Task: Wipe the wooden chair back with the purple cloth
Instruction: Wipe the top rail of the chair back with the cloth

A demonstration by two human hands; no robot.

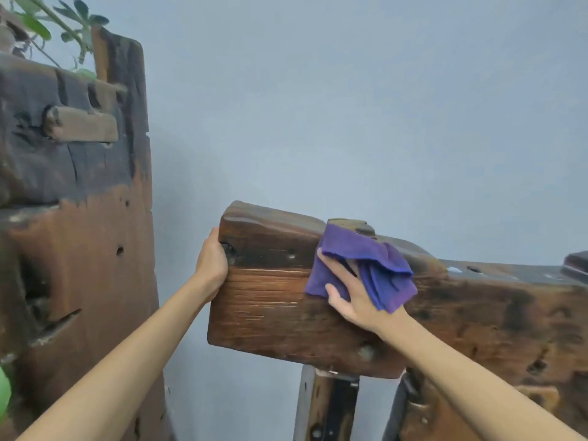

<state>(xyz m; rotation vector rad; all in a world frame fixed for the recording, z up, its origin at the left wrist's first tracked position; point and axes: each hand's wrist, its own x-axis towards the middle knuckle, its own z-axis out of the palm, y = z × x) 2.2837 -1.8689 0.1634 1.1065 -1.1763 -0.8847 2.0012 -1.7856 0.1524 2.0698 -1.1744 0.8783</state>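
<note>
The wooden chair back [270,307] is a thick, dark, weathered plank that runs from the middle of the view to the right edge. My left hand [212,262] grips its left end, fingers wrapped around the edge. My right hand [350,296] presses the purple cloth [378,268] flat against the front face near the top, just under a wooden peg. The cloth is bunched and partly folded over my fingers.
A tall, rough wooden piece [73,198] stands at the left, with green plant leaves [47,20] above it. A grey-blue wall [350,106] lies behind everything. Wooden supports [327,409] hold the chair back from below.
</note>
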